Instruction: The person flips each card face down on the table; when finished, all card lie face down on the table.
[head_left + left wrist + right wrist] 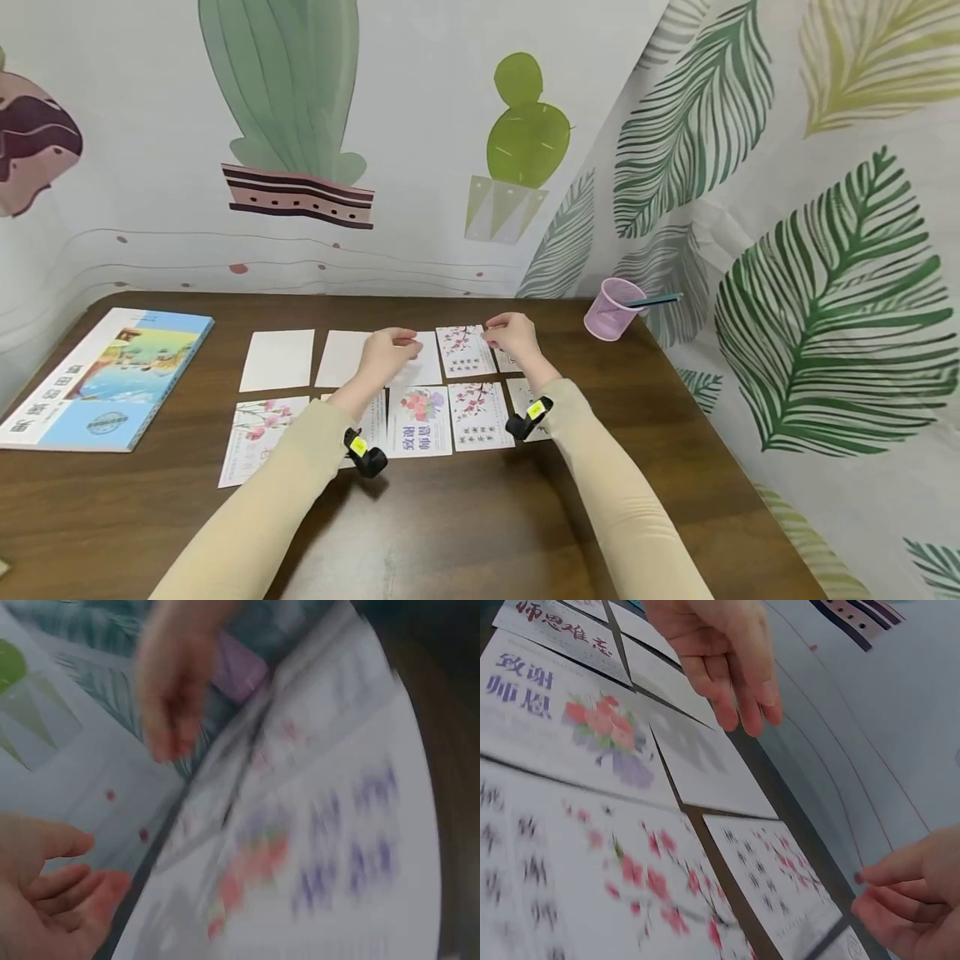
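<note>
Two rows of cards lie on the table. My left hand (385,358) hovers over the back row beside a blank white card (427,368), thumb and fingers apart and nothing between them. Two more blank cards (276,360) are farther left. Over the back row's right end is my right hand (516,337), its fingers loosely bent beside a blossom-branch card (465,352) and partly covering another card (507,362). In front lie a bouquet card (570,720) with purple characters, a matching blossom card (482,421) and a pink-flower card (258,433). My forearms hide parts of the front row.
A thick blue-and-white book (112,375) lies at the table's left. At the back right stands a pink mesh pen cup (611,312) with dark pens (660,300) leaning out. A patterned wall covering (420,167) rises behind the brown table (450,533).
</note>
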